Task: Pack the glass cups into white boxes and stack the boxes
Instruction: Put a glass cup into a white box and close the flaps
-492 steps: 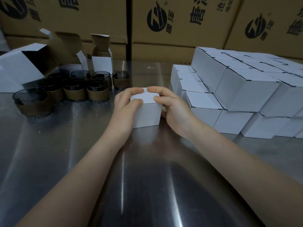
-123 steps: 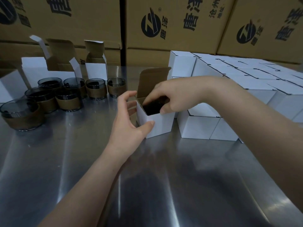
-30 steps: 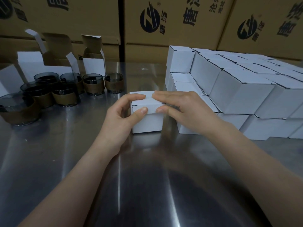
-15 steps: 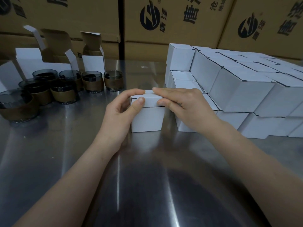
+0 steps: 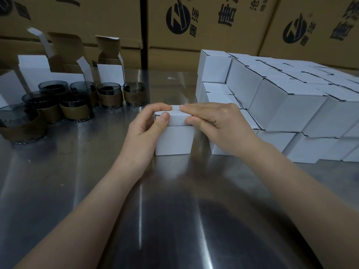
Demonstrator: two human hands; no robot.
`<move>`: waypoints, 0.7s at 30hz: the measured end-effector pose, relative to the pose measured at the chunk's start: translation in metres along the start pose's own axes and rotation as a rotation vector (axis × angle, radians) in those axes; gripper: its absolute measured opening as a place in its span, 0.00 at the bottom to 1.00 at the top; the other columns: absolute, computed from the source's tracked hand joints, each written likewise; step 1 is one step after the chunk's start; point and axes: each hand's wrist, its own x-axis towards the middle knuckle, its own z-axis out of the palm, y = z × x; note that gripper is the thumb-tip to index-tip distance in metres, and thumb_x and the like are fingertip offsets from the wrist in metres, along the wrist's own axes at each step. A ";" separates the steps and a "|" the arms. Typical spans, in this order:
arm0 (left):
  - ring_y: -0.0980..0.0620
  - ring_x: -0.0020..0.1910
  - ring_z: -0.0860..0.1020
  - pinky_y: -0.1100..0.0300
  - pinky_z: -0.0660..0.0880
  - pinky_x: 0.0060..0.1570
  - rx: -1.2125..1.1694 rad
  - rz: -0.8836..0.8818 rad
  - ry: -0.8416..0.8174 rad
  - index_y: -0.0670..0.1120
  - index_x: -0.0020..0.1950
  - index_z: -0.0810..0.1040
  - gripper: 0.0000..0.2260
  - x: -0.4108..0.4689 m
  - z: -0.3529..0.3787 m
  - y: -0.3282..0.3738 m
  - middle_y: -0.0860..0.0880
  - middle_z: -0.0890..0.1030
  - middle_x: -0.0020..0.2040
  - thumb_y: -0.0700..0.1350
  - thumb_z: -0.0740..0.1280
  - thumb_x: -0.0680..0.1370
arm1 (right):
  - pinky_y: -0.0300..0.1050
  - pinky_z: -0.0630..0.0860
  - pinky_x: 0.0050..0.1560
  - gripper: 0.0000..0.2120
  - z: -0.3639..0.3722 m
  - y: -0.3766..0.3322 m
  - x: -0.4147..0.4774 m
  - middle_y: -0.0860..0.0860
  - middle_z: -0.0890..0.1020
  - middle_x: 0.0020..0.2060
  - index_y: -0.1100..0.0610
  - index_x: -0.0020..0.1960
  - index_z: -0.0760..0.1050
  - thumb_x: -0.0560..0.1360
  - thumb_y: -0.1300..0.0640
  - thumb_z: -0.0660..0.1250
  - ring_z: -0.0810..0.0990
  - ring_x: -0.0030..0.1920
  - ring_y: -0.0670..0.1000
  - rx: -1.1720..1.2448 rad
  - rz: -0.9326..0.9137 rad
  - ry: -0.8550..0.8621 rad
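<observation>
Four seconds back the white box stood open with the right hand reaching into it; now its lid is folded down, and both hands have come together on top. Over the last half second almost nothing has shifted.

The left hand wraps the box's left upper corner: its forefinger curls over the top, its thumb presses on the front edge of the lid, and the other fingers are hidden behind the box. The right hand lies across the right half of the lid, fingers long and close together, fingertips nearly meeting the left forefinger, and its thumb is tucked against the lid's front edge, so that the lid is pinched between thumb and fingers. A thin dark seam shows under the lid's front edge. Both forearms run in from the near corners of the view and converge on the box, wrists low over the steel table.

Whatever the box contains is hidden. It stands on the table, just left of the stack of closed white boxes, which is two layers high. Well to the left, a cluster of smoky glass cups with brown bands stands on the table, and behind them are open white boxes with flaps raised. Brown printed cartons form the wall at the back.
</observation>
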 end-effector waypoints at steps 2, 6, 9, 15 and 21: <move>0.57 0.44 0.76 0.59 0.74 0.44 0.008 0.003 0.004 0.49 0.54 0.78 0.05 0.000 0.000 0.000 0.58 0.79 0.41 0.45 0.63 0.81 | 0.44 0.75 0.61 0.14 0.000 0.000 0.000 0.54 0.83 0.57 0.59 0.60 0.80 0.76 0.57 0.68 0.82 0.58 0.52 -0.012 -0.010 0.002; 0.61 0.42 0.77 0.64 0.74 0.42 0.024 0.008 -0.008 0.49 0.54 0.77 0.05 0.000 0.000 0.000 0.61 0.79 0.40 0.43 0.63 0.81 | 0.46 0.76 0.61 0.14 -0.001 -0.001 0.001 0.54 0.83 0.56 0.59 0.60 0.81 0.76 0.57 0.68 0.82 0.57 0.52 -0.026 -0.019 0.005; 0.62 0.41 0.77 0.68 0.73 0.41 0.037 0.021 -0.008 0.48 0.54 0.77 0.05 0.000 0.000 0.000 0.59 0.79 0.41 0.42 0.63 0.81 | 0.43 0.75 0.60 0.14 0.001 -0.002 0.001 0.54 0.84 0.56 0.60 0.59 0.81 0.76 0.57 0.68 0.82 0.57 0.52 -0.040 -0.032 0.011; 0.62 0.46 0.77 0.68 0.72 0.46 0.099 0.001 -0.026 0.51 0.56 0.78 0.07 -0.001 -0.002 0.002 0.57 0.80 0.48 0.43 0.63 0.82 | 0.50 0.77 0.59 0.13 -0.003 -0.003 0.002 0.54 0.83 0.56 0.59 0.60 0.81 0.76 0.57 0.68 0.82 0.57 0.53 -0.030 -0.021 -0.023; 0.59 0.51 0.74 0.63 0.68 0.54 0.160 -0.026 -0.018 0.51 0.56 0.79 0.08 -0.002 -0.001 0.004 0.53 0.77 0.52 0.41 0.63 0.82 | 0.51 0.76 0.61 0.13 -0.004 -0.003 0.001 0.53 0.83 0.57 0.59 0.60 0.81 0.77 0.58 0.67 0.81 0.60 0.52 -0.023 -0.002 -0.061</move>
